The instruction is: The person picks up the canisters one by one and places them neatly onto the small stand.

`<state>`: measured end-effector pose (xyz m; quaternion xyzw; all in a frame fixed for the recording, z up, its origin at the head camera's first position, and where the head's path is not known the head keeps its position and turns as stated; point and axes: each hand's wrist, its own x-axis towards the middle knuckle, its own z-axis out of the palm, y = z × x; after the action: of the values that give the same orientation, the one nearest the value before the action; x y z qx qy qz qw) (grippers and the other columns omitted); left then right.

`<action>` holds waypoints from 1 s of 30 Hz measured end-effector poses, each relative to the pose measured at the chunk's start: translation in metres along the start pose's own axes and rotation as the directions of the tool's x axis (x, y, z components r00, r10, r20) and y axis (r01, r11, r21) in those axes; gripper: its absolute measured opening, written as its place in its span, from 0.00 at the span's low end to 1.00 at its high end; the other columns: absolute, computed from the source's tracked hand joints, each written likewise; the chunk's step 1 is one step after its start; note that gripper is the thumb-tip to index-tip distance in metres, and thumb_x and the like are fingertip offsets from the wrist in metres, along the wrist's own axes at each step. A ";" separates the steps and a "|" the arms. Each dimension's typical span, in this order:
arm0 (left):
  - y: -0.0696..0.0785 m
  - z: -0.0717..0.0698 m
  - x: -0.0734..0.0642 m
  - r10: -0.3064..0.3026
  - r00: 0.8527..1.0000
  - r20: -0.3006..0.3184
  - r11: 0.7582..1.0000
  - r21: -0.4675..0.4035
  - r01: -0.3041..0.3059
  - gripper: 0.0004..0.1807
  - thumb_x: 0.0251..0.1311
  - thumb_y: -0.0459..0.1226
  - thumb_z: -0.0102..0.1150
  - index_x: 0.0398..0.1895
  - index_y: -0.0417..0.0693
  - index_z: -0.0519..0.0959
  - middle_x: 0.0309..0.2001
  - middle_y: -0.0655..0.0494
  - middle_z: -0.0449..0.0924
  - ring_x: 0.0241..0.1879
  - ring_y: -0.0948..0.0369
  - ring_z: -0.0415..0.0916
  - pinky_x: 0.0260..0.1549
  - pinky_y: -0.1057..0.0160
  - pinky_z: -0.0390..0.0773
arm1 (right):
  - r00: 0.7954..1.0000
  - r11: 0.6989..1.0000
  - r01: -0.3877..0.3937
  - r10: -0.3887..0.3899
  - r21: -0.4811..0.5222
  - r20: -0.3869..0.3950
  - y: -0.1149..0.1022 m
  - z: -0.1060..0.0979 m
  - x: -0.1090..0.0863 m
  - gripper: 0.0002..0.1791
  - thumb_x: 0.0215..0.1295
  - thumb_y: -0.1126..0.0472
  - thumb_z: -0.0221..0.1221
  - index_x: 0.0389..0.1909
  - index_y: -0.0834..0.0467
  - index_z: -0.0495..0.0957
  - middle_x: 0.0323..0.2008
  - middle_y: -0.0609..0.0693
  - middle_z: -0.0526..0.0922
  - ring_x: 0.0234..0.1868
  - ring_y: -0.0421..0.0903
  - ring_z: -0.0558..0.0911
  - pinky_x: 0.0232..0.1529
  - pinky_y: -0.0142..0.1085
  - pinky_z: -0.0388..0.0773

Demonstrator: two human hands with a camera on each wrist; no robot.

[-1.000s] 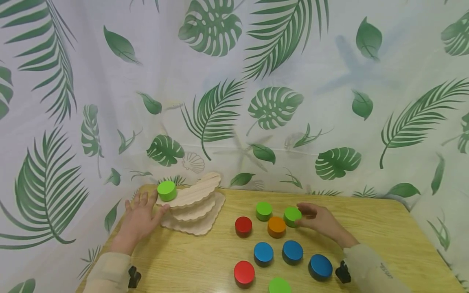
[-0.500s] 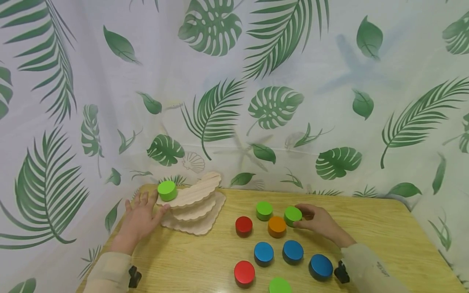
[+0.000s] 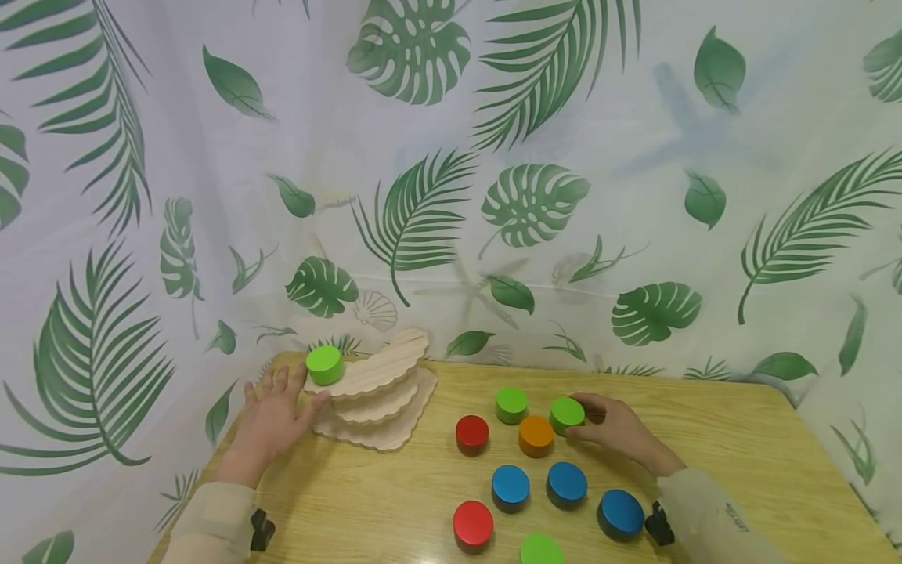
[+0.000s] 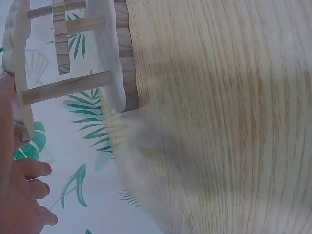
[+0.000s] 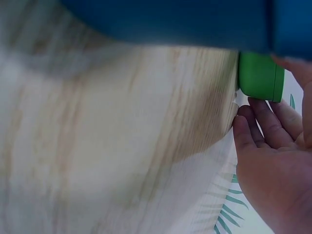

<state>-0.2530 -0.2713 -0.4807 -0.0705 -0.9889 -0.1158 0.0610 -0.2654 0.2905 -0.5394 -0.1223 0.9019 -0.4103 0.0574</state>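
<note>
In the head view, my right hand (image 3: 611, 427) pinches a squat green cylinder (image 3: 567, 415) between thumb and fingers. The right wrist view shows the thumb and fingertips against the sides of that green cylinder (image 5: 261, 75), which has a thin seam near one end. My left hand (image 3: 271, 419) rests at the left end of a tiered wooden stand (image 3: 384, 368), its fingers spread and its thumb on the scalloped top tier. On that tier sits another green cylinder (image 3: 325, 365). Wooden posts (image 4: 68, 87) between the tiers show in the left wrist view.
Around the right hand stand an orange cylinder (image 3: 536, 435), a second green cylinder (image 3: 511, 404), two red cylinders (image 3: 472, 435) and three blue cylinders (image 3: 510, 487). A further green cylinder (image 3: 542, 551) is at the bottom edge. Behind the wooden table (image 3: 366, 501) hangs a leaf-print cloth (image 3: 437, 258).
My right thumb and fingers have closed in round the green cylinder from its right side. The left hand stays at the stand. The head view has shifted slightly.
</note>
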 end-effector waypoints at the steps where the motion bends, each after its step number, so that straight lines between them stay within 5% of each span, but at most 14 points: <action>1: 0.000 0.000 0.000 -0.001 1.000 0.000 1.000 0.000 0.001 0.47 0.79 0.64 0.38 0.84 0.36 0.53 0.78 0.21 0.53 0.79 0.24 0.44 0.71 0.17 0.41 | 1.000 1.000 -0.005 0.005 0.000 -0.003 0.000 0.000 0.000 0.38 0.65 0.52 0.73 0.70 0.66 0.74 0.67 0.66 0.80 0.65 0.65 0.81 0.66 0.58 0.79; 30: 0.001 -0.001 0.001 -0.006 1.000 0.002 1.000 -0.006 0.006 0.47 0.79 0.65 0.38 0.83 0.36 0.54 0.78 0.21 0.54 0.80 0.24 0.43 0.71 0.17 0.40 | 0.999 0.999 -0.005 0.004 -0.040 -0.035 -0.023 -0.017 0.005 0.37 0.67 0.48 0.71 0.71 0.63 0.75 0.61 0.60 0.85 0.57 0.55 0.83 0.56 0.45 0.81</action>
<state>-0.2533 -0.2705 -0.4798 -0.0680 -0.9888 -0.1191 0.0596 -0.2694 0.2868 -0.5108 -0.1142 0.9110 -0.3943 0.0400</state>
